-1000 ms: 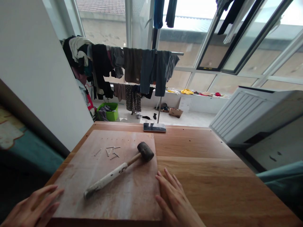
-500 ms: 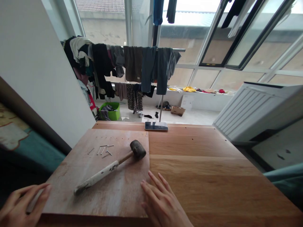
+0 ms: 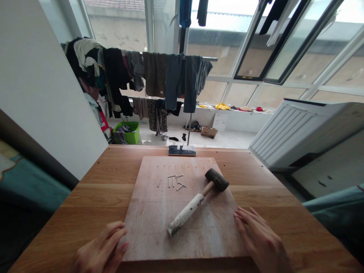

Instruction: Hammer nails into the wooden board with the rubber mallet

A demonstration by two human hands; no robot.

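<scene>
Nearest, at 8 o'clock of the board (image 3: 156,218), the left hand (image 3: 99,248) sits with loosely bent fingers, unclenched, fingertips against its left edge; at 4 o'clock the right hand (image 3: 260,237) rests with fingers stretched out, also unclenched, fingertips against the right edge; the board lies flat between them on the wooden table (image 3: 93,197); on it a mallet (image 3: 193,204) lies slantwise, whitish grip end at 7 o'clock, black head at 2 o'clock; several loose nails (image 3: 173,182) lie scattered between 11 and 12 o'clock, beyond the grip; a row of small dark dots crosses the board behind them; at 12 o'clock, by the table's far edge, lies a dark phone-like slab (image 3: 182,150); past the table, a green basket (image 3: 133,134) stands towards 11 o'clock, near hanging clothes (image 3: 155,74); windows (image 3: 216,72) rise behind.
</scene>
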